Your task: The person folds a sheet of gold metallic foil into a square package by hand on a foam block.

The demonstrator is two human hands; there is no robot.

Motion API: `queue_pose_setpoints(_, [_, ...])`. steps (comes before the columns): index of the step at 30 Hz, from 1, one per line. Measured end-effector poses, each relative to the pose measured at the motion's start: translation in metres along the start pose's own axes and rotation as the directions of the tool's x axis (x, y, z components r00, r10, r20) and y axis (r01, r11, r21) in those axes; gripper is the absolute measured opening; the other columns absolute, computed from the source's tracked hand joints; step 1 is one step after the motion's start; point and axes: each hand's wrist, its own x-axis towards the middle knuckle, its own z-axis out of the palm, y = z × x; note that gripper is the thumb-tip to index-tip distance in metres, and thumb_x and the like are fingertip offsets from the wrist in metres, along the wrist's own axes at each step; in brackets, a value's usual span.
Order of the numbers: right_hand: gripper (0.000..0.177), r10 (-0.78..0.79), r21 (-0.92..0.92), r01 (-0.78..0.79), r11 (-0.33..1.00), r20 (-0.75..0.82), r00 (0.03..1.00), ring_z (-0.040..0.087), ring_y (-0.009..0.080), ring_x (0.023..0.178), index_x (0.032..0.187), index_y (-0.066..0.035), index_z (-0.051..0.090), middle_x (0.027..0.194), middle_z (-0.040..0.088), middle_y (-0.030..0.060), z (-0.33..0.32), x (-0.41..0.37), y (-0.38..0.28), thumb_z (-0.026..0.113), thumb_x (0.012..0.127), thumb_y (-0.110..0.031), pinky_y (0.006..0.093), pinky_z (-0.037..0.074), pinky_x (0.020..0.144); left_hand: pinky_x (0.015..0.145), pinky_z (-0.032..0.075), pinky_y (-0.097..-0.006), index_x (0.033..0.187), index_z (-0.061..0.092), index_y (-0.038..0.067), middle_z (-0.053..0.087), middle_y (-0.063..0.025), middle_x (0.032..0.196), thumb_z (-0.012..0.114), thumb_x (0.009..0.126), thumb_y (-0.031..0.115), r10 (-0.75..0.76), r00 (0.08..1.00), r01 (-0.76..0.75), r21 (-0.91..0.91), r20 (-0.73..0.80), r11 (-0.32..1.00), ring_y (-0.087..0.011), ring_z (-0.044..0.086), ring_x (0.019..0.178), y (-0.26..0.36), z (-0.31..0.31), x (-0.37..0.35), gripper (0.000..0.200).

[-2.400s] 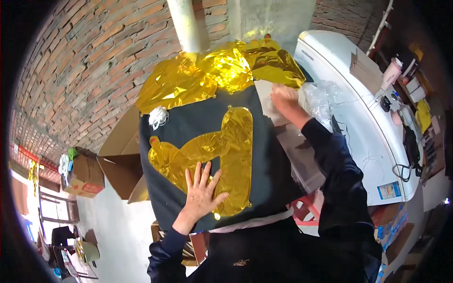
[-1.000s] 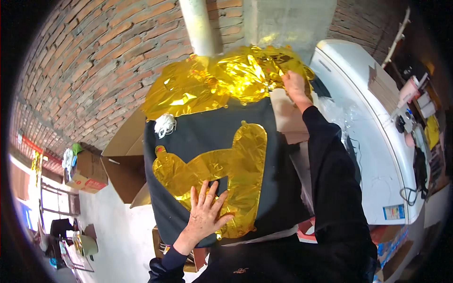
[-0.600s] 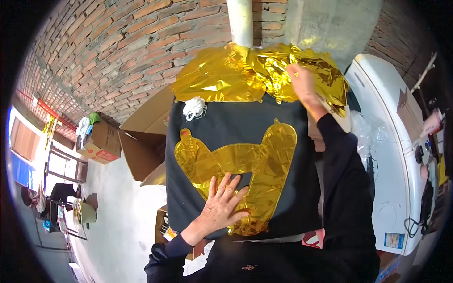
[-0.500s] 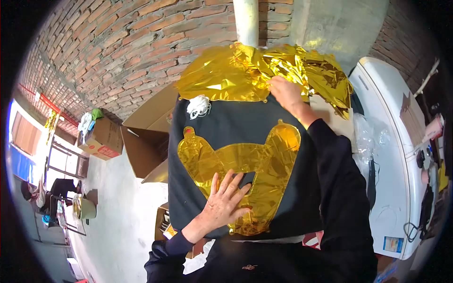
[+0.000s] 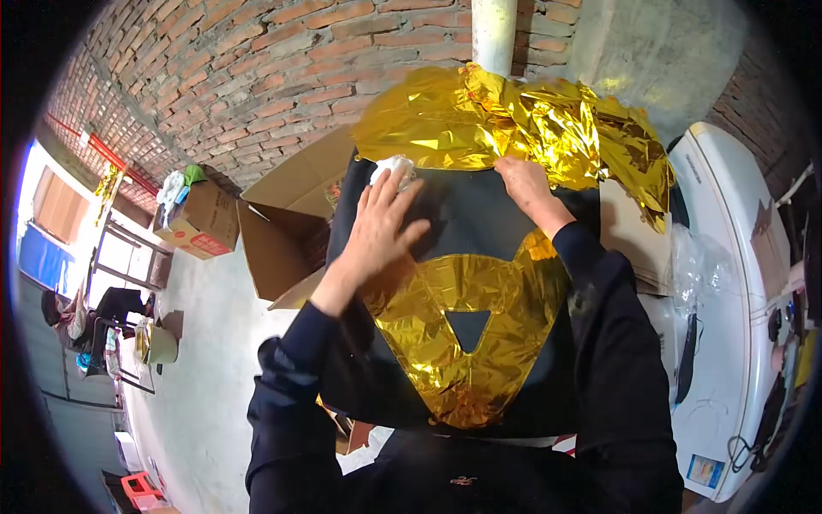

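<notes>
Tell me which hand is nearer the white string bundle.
Left. The left hand partly covers the white string bundle with its fingers in this view; the right hand is farther off, to its right, at the near edge of the gold foil pile.

1. Ahead of me rises a rough brick wall (image 5: 282,77) — reddish, with grey mortar — and a white upright pipe (image 5: 494,34).
2. Right of the pipe, I see a smoother grey wall section (image 5: 659,56).
3. A long white appliance (image 5: 728,317) stands to my right.
4. To my left, pale floor (image 5: 210,343) stretches towards a bright opening (image 5: 113,250), light spilling in.
</notes>
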Motion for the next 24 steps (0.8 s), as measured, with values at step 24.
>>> queue_pose_setpoints(24, [0.019,0.068,0.427,-0.062,0.902,0.001,0.998,0.066,0.0438,0.084,0.091,-0.010,0.070,0.085,0.070,0.0181,-0.014,0.016,0.021,0.060,0.098,-0.024,0.0534,0.051,0.071,0.095,0.051,-0.0460,0.106,0.076,0.006,0.073,-0.0166,0.107,0.065,0.096,0.024,-0.284,0.933,0.180,-0.399,-0.220,0.899,-0.0371,0.065,0.105,0.009,0.149,0.116,0.023])
